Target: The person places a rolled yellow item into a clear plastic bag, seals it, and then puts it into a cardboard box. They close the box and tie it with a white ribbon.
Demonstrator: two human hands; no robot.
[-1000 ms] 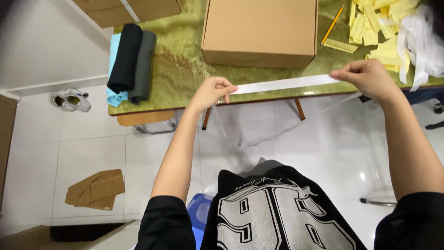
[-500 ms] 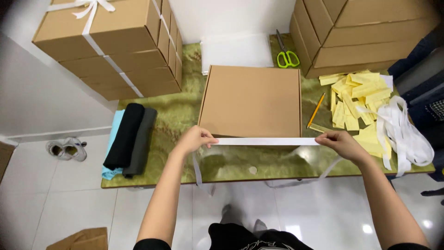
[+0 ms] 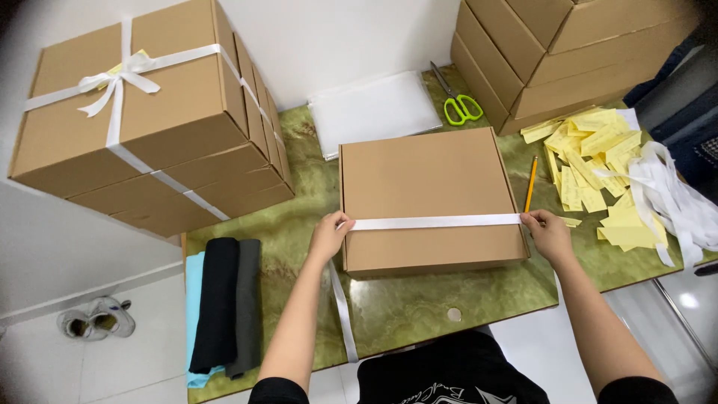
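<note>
White ribbon (image 3: 436, 222) across cardboard box (image 3: 430, 198) | left hand (image 3: 329, 236), right hand (image 3: 548, 233) pinching its ends

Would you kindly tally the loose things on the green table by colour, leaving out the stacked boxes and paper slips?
Brown: 1, the flat cardboard box
White: 2, the ribbon across it and the sheet stack
Green: 1, the scissors
Orange: 1, the pencil
Black: 1, folded cloth
Total: 6
</note>
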